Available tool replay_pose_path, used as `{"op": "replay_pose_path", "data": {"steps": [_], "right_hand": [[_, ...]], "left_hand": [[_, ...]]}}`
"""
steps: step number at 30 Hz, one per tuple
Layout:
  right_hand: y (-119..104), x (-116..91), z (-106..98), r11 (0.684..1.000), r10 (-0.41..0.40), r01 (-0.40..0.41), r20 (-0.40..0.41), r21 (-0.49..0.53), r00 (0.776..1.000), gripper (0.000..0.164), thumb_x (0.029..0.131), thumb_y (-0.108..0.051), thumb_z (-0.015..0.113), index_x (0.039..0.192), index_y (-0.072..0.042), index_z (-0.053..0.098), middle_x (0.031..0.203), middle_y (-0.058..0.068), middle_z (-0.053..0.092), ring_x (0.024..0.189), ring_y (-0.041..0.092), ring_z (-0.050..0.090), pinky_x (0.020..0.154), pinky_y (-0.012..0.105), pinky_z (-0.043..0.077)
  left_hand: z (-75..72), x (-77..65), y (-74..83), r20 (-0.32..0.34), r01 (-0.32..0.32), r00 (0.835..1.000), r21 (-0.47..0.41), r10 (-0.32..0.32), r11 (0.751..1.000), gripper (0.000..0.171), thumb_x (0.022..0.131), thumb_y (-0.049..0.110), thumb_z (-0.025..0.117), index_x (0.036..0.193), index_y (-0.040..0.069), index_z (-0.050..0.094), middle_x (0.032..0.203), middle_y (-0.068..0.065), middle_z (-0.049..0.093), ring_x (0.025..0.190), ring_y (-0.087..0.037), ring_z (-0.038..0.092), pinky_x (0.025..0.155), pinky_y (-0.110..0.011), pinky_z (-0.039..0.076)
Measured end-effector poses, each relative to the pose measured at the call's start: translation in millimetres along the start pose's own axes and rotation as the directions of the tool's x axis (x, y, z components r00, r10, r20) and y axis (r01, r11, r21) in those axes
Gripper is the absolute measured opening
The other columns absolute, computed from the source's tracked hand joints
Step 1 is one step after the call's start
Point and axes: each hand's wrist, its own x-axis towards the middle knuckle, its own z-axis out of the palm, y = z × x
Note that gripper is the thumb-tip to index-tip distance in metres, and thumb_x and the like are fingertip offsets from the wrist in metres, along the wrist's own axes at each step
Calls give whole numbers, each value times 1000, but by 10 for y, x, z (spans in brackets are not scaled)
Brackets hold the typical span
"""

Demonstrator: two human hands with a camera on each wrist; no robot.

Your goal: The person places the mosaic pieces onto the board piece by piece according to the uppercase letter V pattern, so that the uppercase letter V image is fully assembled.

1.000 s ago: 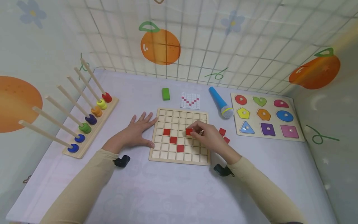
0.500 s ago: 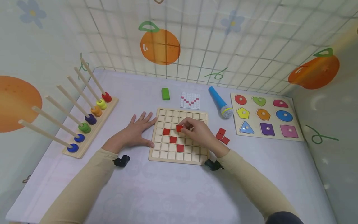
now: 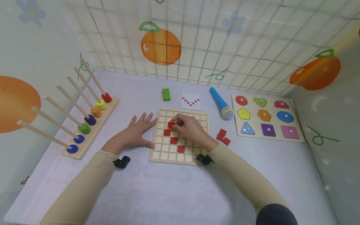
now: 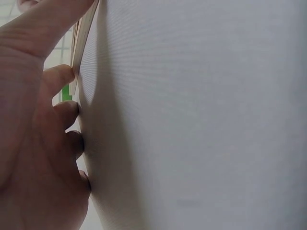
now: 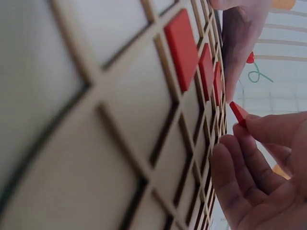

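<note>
A wooden grid board (image 3: pixel 164 155) lies mid-table, with red square tiles set in a diagonal: an upper-left tile (image 3: pixel 167 132), a middle tile (image 3: pixel 173 141) and a lower tile (image 3: pixel 181 149). Between thumb and fingertips my right hand (image 3: pixel 189 127) pinches another red tile (image 5: pixel 239 114), held just above the board beyond the upper-left tile. My left hand (image 3: pixel 135 132) lies spread on the table, its thumb and index fingertips touching the board's left edge. In the left wrist view, those fingers (image 4: pixel 62 79) meet the board's side. Part of the grid is hidden under my right hand.
Several loose red tiles (image 3: pixel 222 137) lie right of the board. Behind it are a green block (image 3: pixel 166 94), a pattern card (image 3: pixel 191 101) and a blue toy microphone (image 3: pixel 220 101). A shape puzzle (image 3: pixel 281 125) lies right; a peg rack (image 3: pixel 80 152) with coloured rings stands left.
My right hand has carried the pinched red tile leftward and slightly away across the board, from right of the middle to near the upper-left tile. My left hand has stayed put.
</note>
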Motion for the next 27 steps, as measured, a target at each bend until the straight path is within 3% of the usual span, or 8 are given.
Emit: {"op": "replay_pose_path", "data": {"steps": [15,27], "right_hand": [[-141,246,141,995,28,-20,86,-94,996,14,99,-22,68,114,-19,69,90,-6,68,81,14,60,74,27,51],[-200,342,233,981,0,15,80,-193,997,14,98,-19,69,112,-16,70,103,-3,64,88,12,60,77,26,52]], "left_hand": [[-4,-2,-21,-2,-23,1000,-6,23,1000,122,70,70,80,164,23,18,171,-8,2,156,-33,-11,122,-58,-12],[-23,-12,-7,-14,-34,999,-2,34,999,121,70,66,83,164,20,21,171,-9,4,156,-35,-9,122,-59,-11]]}}
